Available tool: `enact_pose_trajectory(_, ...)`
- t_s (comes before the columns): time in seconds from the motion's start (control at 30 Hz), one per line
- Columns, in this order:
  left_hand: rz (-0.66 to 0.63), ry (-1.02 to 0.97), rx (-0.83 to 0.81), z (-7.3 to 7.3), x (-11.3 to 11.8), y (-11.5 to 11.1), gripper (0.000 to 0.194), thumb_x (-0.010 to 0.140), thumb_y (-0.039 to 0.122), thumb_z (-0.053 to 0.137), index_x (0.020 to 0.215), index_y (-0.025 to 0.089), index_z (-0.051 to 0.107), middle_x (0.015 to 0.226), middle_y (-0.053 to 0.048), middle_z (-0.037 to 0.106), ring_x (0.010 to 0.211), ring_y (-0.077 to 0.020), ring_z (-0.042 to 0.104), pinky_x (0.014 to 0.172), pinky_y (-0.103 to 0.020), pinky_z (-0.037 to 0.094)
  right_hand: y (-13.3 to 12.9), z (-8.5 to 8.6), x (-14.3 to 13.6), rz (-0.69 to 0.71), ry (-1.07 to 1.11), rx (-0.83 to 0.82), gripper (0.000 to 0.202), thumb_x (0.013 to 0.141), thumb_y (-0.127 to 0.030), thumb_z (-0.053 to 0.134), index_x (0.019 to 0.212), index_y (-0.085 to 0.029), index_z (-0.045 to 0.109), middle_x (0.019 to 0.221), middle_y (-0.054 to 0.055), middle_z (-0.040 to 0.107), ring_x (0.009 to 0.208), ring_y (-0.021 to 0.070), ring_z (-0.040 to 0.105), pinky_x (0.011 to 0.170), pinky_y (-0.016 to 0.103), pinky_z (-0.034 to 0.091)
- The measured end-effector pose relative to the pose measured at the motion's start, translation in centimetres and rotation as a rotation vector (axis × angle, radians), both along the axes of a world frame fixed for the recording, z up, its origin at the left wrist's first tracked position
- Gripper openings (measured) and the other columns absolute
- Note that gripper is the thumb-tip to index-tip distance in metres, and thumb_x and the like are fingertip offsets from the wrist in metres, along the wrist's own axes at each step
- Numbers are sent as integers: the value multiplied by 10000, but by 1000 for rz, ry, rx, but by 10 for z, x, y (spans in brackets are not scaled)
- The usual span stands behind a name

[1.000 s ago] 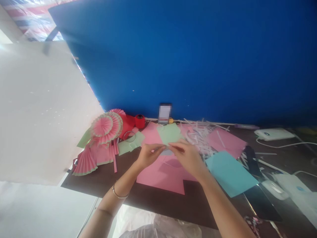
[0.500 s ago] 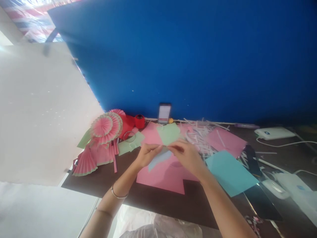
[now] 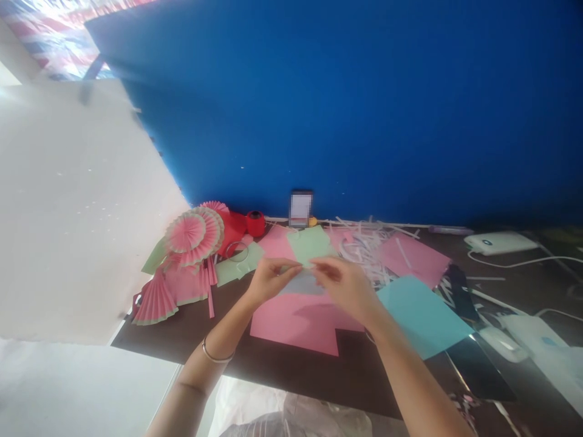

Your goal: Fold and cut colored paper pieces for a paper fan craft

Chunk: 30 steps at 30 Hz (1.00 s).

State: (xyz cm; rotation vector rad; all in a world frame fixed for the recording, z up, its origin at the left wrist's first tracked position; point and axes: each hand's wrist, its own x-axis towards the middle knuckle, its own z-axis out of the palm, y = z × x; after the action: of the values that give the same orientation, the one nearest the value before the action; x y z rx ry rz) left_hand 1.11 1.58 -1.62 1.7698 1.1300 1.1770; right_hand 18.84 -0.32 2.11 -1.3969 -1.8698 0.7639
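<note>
A pale bluish paper [image 3: 304,283] hangs between my two hands, over pink sheets [image 3: 296,325] on the dark table. My left hand [image 3: 276,279] pinches its upper edge from the left. From the right, my right hand [image 3: 339,281] pinches the same edge, thumb and index finger together, close to the left fingertips. Just beyond the hands lies a light green sheet [image 3: 310,244]. A turquoise sheet [image 3: 423,315] rests beside my right forearm.
Pink and green folded paper fans [image 3: 186,233] and a red tape roll [image 3: 255,224] are at the left. White paper strips [image 3: 364,249] pile up behind my right hand. Further right are a white device [image 3: 501,243], cables and a dark phone [image 3: 483,367]. A blue panel [image 3: 341,109] stands behind.
The pale paper has swung from a slant down to the left to a more level position between the hands. Both hands keep their pinch and have barely moved.
</note>
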Motion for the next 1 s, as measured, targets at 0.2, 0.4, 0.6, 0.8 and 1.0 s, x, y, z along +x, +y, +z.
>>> enact_pose_trajectory(0.2, 6, 8, 28, 2, -3, -2, 174, 770, 316, 624, 786, 179, 730, 757, -47, 722, 617, -151, 633, 516, -224, 477, -1, 0, 6, -30, 61, 9, 240, 793, -344, 551, 966, -212, 654, 1020, 75, 628, 695, 174, 663, 641, 314, 545)
enact_pose_trajectory(0.4, -4, -1, 77, 7, -10, 0, 169, 773, 313, 622, 765, 177, 722, 759, -43, 723, 653, -162, 655, 536, -220, 493, 3, 6, 9, 15, 0, -3, 219, 810, -320, 522, 930, -215, 673, 892, 51, 666, 666, 174, 654, 652, 318, 533)
enact_pose_trajectory(0.6, -4, -16, 63, 6, -13, 1, 172, 773, 321, 623, 765, 177, 719, 761, -41, 723, 658, -160, 657, 538, -216, 494, 8, 7, 9, 50, -71, 25, 209, 808, -292, 509, 901, -212, 679, 863, 42, 674, 725, 193, 640, 663, 327, 508)
enact_pose_trajectory(0.8, -6, -19, 51, 5, -15, 2, 165, 770, 313, 628, 774, 174, 717, 775, -47, 722, 680, -163, 660, 565, -221, 499, 10, 9, 7, 77, -143, 24, 198, 814, -283, 487, 800, -214, 673, 778, 28, 671, 702, 192, 618, 643, 326, 471)
enact_pose_trajectory(1.0, 4, 2, 49, 7, -15, 0, 159, 772, 305, 625, 764, 174, 716, 759, -43, 721, 668, -154, 654, 564, -212, 491, 11, 10, 4, 58, -178, 54, 216, 825, -271, 456, 736, -215, 645, 720, 19, 658, 696, 189, 604, 645, 317, 441)
